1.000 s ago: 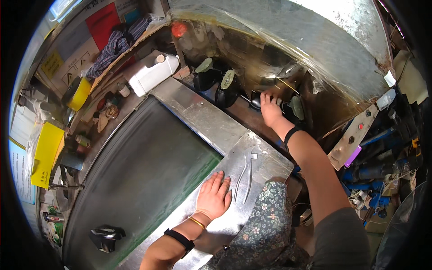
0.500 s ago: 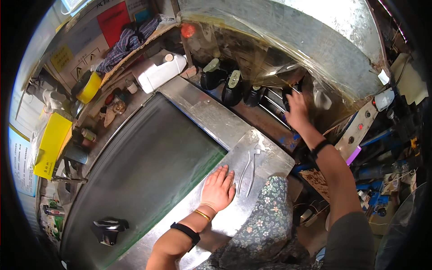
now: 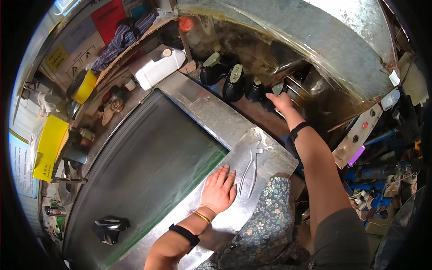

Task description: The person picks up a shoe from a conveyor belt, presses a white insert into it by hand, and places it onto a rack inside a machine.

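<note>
My left hand (image 3: 219, 191) lies flat, fingers apart, on the steel plate (image 3: 265, 144) at the near end of a dark green conveyor belt (image 3: 148, 166). A pair of metal pliers (image 3: 249, 167) lies just right of it, untouched. My right hand (image 3: 280, 101) is stretched out to the oven-like metal tunnel (image 3: 315, 40), its fingers closed on a small black shoe (image 3: 276, 88) on the rack. More black shoes (image 3: 235, 83) stand in a row to its left. Both wrists wear black bands.
One black shoe (image 3: 110, 225) lies on the belt near its left end. A white plastic jug (image 3: 157, 67), a yellow tape roll (image 3: 83, 85) and a yellow box (image 3: 47, 146) sit along the far side. A control panel (image 3: 360, 135) and blue tools (image 3: 373, 171) crowd the right.
My right hand has shifted along the rack of shoes and now rests on the small black shoe. The view has tilted a little. My left hand has stayed flat on the plate.
</note>
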`<state>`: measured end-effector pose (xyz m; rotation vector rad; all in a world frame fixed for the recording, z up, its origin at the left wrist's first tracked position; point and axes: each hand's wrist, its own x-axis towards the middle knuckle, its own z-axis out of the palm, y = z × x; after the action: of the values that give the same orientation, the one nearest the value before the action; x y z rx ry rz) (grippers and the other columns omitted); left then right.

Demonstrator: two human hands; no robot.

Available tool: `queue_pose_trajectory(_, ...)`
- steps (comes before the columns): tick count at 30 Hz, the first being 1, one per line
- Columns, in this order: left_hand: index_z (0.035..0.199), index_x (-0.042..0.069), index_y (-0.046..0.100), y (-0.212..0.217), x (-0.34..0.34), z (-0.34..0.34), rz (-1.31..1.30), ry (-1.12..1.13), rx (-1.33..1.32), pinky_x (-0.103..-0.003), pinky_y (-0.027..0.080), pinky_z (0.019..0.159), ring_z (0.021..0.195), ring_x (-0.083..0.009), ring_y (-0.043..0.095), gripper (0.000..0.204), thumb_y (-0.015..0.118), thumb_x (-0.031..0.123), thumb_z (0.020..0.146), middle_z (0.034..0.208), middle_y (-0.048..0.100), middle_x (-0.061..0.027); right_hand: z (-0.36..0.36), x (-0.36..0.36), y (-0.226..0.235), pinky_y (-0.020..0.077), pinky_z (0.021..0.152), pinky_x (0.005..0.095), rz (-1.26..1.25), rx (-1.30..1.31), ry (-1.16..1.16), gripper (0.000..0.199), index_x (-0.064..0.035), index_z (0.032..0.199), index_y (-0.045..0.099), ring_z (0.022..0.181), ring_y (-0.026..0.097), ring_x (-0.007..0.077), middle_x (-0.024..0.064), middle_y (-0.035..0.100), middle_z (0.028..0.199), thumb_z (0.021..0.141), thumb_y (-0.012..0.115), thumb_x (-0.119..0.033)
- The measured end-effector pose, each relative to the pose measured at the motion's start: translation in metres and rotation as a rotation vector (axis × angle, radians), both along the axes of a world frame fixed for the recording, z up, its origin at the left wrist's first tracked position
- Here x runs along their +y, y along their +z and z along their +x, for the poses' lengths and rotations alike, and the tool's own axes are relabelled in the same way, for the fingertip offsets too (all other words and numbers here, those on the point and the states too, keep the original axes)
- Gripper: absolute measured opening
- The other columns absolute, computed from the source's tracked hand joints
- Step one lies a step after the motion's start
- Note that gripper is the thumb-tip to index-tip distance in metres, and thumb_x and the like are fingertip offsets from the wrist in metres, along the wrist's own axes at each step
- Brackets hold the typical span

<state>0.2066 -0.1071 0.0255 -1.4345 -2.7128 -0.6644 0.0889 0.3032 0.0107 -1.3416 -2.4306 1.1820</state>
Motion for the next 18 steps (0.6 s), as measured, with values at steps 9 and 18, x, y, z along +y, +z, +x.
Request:
queue_pose_trajectory(9, 0.128, 0.008, 0.060, -0.004, -0.007, 0.005, 0.040, 0.026, 0.037, -0.046, 0.037, 0.108, 0.132, -0.0337, 0.047, 0.045, 0.061, 0.023, 0.086, 0.140, 0.051, -0.0170, 0.182, -0.081, 0.045, 0.0511, 0.085, 0.0286, -0.080, 0.411, 0.737, 0.030, -0.0019, 0.119, 0.065, 0.099, 0.064, 0.0137, 0.0081, 0.070, 0.110, 0.092, 0.065, -0.015)
queue_pose_trajectory(18, 0.127, 0.007, 0.060, -0.006, 0.008, 0.009, 0.084, -0.018, 0.079, -0.046, 0.036, 0.110, 0.133, -0.0347, 0.045, 0.044, 0.056, 0.027, 0.088, 0.141, 0.050, -0.0177, 0.384, -0.302, 0.117, 0.0395, 0.104, 0.0465, 0.454, 0.454, 0.940, 0.020, -0.0156, 0.098, 0.072, 0.112, 0.062, 0.0211, -0.0005, 0.070, 0.113, 0.082, 0.072, -0.028)
